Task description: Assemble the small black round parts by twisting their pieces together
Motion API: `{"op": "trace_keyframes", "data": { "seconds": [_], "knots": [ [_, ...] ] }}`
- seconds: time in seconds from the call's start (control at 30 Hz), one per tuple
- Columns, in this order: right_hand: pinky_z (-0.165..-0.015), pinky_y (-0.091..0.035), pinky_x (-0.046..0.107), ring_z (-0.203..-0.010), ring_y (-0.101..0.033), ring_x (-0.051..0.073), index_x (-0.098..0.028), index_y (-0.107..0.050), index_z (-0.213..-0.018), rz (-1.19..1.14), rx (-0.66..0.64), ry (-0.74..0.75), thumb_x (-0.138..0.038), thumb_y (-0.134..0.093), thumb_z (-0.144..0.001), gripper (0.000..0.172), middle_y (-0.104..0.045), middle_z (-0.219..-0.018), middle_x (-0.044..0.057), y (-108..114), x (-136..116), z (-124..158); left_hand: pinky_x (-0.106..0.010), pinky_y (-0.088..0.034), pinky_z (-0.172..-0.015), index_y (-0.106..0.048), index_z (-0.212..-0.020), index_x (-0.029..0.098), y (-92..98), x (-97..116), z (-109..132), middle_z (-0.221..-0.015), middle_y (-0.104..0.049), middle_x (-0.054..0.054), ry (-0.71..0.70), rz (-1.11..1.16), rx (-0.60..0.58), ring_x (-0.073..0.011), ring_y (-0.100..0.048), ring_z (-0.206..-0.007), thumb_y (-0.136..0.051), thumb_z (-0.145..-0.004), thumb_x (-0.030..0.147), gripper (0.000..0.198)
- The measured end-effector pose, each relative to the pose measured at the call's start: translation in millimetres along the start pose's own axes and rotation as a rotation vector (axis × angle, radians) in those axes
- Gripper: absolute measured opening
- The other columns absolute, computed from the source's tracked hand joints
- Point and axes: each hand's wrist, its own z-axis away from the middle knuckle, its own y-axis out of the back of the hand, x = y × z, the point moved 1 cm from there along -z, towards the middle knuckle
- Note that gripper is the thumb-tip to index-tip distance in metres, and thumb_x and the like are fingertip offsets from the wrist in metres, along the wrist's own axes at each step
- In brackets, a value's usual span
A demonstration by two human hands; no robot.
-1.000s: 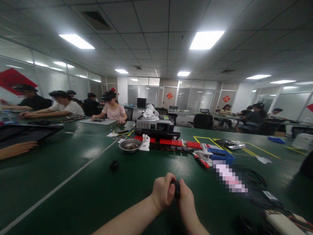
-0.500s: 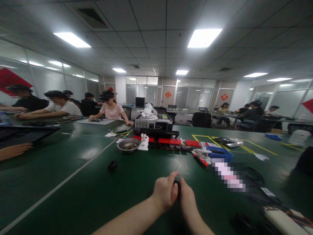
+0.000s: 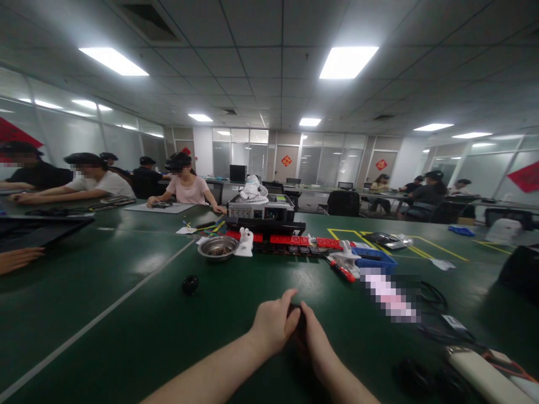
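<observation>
My left hand [image 3: 272,322] and my right hand [image 3: 315,339] meet low in the middle of the view, just over the green table [image 3: 177,348]. Between them is a small black part [image 3: 300,321], mostly covered by my fingers, so its kind is not clear. My left fingers curl around one side, with the thumb pressed on it. The right hand closes against the other side. To the left lies a black ring-shaped piece like a small wheel [image 3: 190,284].
A metal bowl [image 3: 218,248] with small parts stands ahead, near a red strip [image 3: 290,240]. Red-handled pliers [image 3: 342,271] and a blue tray [image 3: 377,259] are ahead right. More black round pieces [image 3: 415,377] lie at lower right. A co-worker's hand [image 3: 21,259] rests at left.
The view has turned slightly, so the scene sits a little further left. Both hands stay together; the black part now shows less between them.
</observation>
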Motion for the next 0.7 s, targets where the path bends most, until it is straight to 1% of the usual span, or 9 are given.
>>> {"op": "trace_keyframes", "data": {
  "seconds": [0.07, 0.13, 0.37, 0.43, 0.5, 0.57, 0.6, 0.67, 0.7],
  "knots": [
    [-0.031, -0.015, 0.017, -0.03, -0.024, 0.006, -0.019, -0.037, -0.051, -0.203, -0.153, -0.323, -0.063, -0.023, -0.071, 0.051, -0.034, -0.04, -0.004, -1.8, 6.4, -2.9, -0.038, -0.043, -0.068, -0.037, -0.117, 0.015, -3.2, -4.4, 2.0, -0.087, -0.063, -0.01, -0.184, -0.193, -0.044, -0.0247, -0.058, -0.076, -0.035, -0.078, 0.043, 0.049],
    [-0.031, -0.011, 0.016, -0.028, -0.018, 0.004, -0.019, -0.034, -0.05, -0.256, -0.159, -0.394, -0.062, -0.027, -0.071, 0.049, -0.028, -0.036, -0.007, -0.9, 10.0, -5.8, -0.037, -0.044, -0.066, -0.036, -0.118, 0.013, -5.5, -7.7, 2.8, -0.085, -0.063, -0.01, -0.222, -0.272, -0.065, -0.025, -0.058, -0.074, -0.034, -0.078, 0.041, 0.049],
    [-0.035, -0.025, 0.021, -0.034, -0.036, 0.009, -0.016, -0.047, -0.06, -0.029, 0.058, 0.097, -0.057, -0.035, -0.072, 0.044, -0.038, -0.039, -0.004, -0.2, 15.2, -12.7, -0.033, -0.042, -0.066, -0.035, -0.119, 0.017, -8.4, 0.1, 11.8, -0.082, -0.062, -0.007, -0.092, -0.06, 0.012, -0.0215, -0.057, -0.073, -0.025, -0.082, 0.036, 0.043],
    [-0.044, -0.032, 0.023, -0.046, -0.045, 0.012, -0.016, -0.049, -0.063, 0.127, 0.084, 0.311, -0.053, -0.034, -0.075, 0.041, -0.048, -0.05, -0.001, 2.5, 11.4, -8.7, -0.03, -0.04, -0.064, -0.041, -0.114, 0.019, -12.0, 2.9, 13.1, -0.078, -0.061, -0.005, 0.036, 0.176, 0.068, -0.019, -0.056, -0.07, -0.025, -0.082, 0.037, 0.04],
    [-0.052, -0.036, 0.024, -0.058, -0.05, 0.015, -0.016, -0.051, -0.072, 0.346, 0.083, 0.453, -0.045, -0.037, -0.076, 0.033, -0.054, -0.062, 0.002, 6.8, 4.9, -2.7, -0.027, -0.039, -0.056, -0.049, -0.101, 0.019, -18.3, 1.8, 11.4, -0.065, -0.057, -0.002, 0.332, 0.507, 0.063, -0.0149, -0.052, -0.056, -0.022, -0.082, 0.038, 0.039],
    [-0.059, -0.036, 0.026, -0.066, -0.052, 0.016, -0.017, -0.052, -0.083, 0.555, 0.06, 0.518, -0.038, -0.044, -0.075, 0.025, -0.057, -0.072, 0.003, 10.8, -2.2, 2.6, -0.025, -0.032, -0.043, -0.053, -0.077, 0.016, -25.7, -2.0, 8.7, -0.045, -0.043, 0.002, 0.721, 0.775, -0.083, -0.0115, -0.038, -0.037, -0.015, -0.08, 0.04, 0.045],
    [-0.062, -0.037, 0.026, -0.069, -0.052, 0.017, -0.018, -0.052, -0.088, 0.624, 0.045, 0.54, -0.036, -0.047, -0.073, 0.024, -0.057, -0.076, 0.003, 11.9, -5.2, 4.3, -0.024, -0.028, -0.038, -0.051, -0.065, 0.015, -27.8, -4.0, 7.3, -0.039, -0.034, 0.004, 0.826, 0.817, -0.172, -0.0101, -0.03, -0.031, -0.013, -0.079, 0.041, 0.047],
    [-0.066, -0.037, 0.027, -0.076, -0.051, 0.018, -0.02, -0.051, -0.093, 0.644, 0.007, 0.561, -0.034, -0.05, -0.07, 0.026, -0.057, -0.082, 0.004, 11.8, -8.8, 5.6, -0.024, -0.024, -0.036, -0.045, -0.054, 0.017, -27.8, -8.3, 6.0, -0.035, -0.025, 0.007, 0.919, 0.82, -0.267, -0.0086, -0.022, -0.029, -0.013, -0.077, 0.044, 0.048],
    [-0.066, -0.038, 0.027, -0.075, -0.052, 0.017, -0.021, -0.05, -0.093, 0.586, -0.022, 0.528, -0.035, -0.05, -0.07, 0.027, -0.057, -0.082, 0.003, 10.5, -9.0, 5.1, -0.024, -0.025, -0.037, -0.046, -0.055, 0.017, -25.6, -10.2, 6.5, -0.036, -0.026, 0.006, 0.899, 0.791, -0.246, -0.0092, -0.024, -0.029, -0.012, -0.077, 0.044, 0.048]
  ]
}}
